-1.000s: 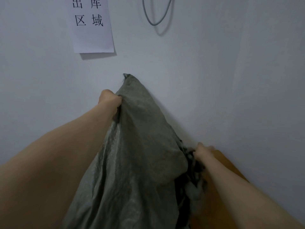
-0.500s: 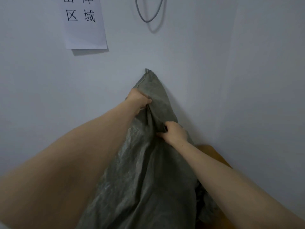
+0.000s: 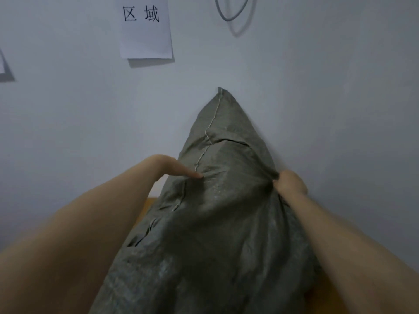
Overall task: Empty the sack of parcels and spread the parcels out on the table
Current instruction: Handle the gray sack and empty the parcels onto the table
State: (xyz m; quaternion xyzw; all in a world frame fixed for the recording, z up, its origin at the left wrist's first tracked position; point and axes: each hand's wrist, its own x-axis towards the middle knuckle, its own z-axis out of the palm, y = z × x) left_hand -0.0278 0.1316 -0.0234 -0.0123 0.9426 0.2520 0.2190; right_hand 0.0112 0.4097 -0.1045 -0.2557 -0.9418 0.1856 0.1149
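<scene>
Warehouse dispatch corner, printed zone sign (image 3: 146,28) on wall (image 3: 328,98)

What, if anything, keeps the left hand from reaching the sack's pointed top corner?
Probably nothing, so yes, it looks reachable. The left hand touches the sack below the corner, and only the sack's own cloth lies between them.

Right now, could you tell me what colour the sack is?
Grey-green sack, pale stitched seam; head view.

Head view, close, toward wall (image 3: 317,91)
</scene>
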